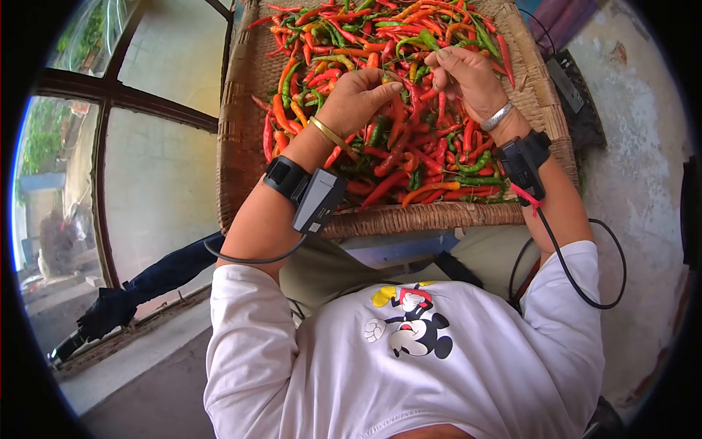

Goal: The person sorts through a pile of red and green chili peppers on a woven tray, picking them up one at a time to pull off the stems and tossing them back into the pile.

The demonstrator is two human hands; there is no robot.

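Note:
Many chili peppers (pixel 431 157), mostly red with some green and orange ones, lie heaped in a shallow woven tray (pixel 439 218). Over the middle of the heap, my left hand (pixel 355 106) is closed, thumb against forefinger, on a chili pepper (pixel 387 79) whose greenish stem end shows at the fingertips. The rest of that pepper is mostly hidden by the hand. A little to the right, my right hand (pixel 472 82) is also closed, its thumb and forefinger pinched together above the peppers. Whatever lies between those fingertips is too small to make out.
On the left are window panes (pixel 164 154) in a dark frame, with a folded dark umbrella (pixel 168 282) leaning below. A worn pale wall or floor surface (pixel 636 146) lies to the right. Black cables (pixel 621 271) loop from the devices strapped on both wrists.

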